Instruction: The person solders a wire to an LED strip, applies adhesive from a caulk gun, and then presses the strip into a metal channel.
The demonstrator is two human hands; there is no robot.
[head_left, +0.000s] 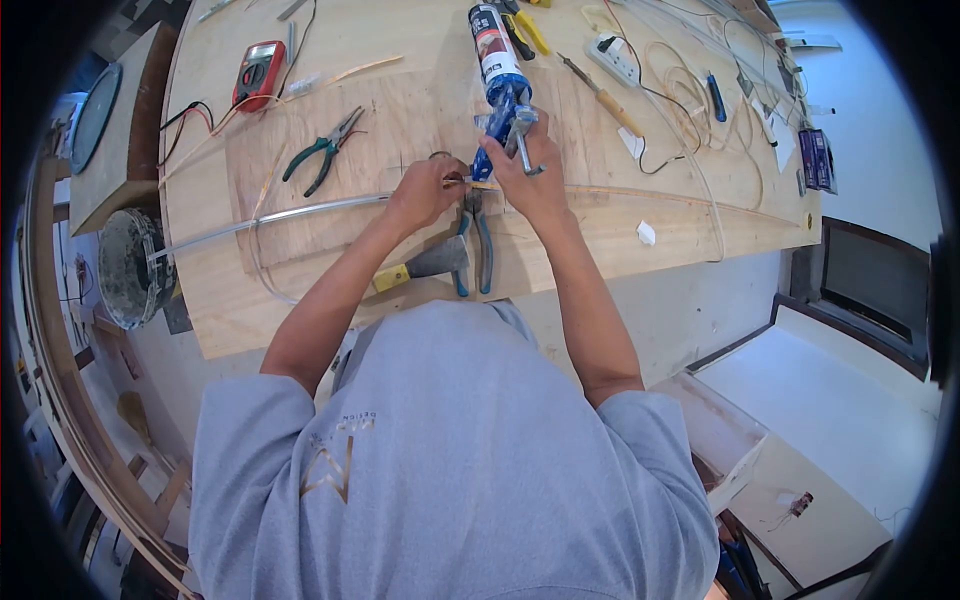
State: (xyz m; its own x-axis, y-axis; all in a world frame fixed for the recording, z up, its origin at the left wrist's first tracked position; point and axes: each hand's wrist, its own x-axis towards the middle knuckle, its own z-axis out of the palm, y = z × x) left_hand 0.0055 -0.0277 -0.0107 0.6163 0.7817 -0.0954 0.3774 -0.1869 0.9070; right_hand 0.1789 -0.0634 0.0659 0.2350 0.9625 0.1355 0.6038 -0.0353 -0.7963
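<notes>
My left hand (425, 193) is closed at the middle of the board, its fingertips pinching something too small to make out beside a long thin strip (320, 207). My right hand (528, 180) is at the handle of a blue caulking gun (497, 70), fingers bent and partly hidden behind the metal trigger. The gun's cartridge points away from me. Between my forearms lie pliers with blue-grey handles (485, 250), jaws near my fingers, and a scraper with a yellow handle (392, 278). Green-handled pliers (325, 152) rest open to the left.
On the wooden tabletop (220, 310) are a red multimeter (260, 70), a soldering iron (597, 92), a white power strip (613, 58), a blue screwdriver (716, 97) and loose cables. A clear round container (130, 268) stands beyond the left edge. An open drawer (710, 430) is lower right.
</notes>
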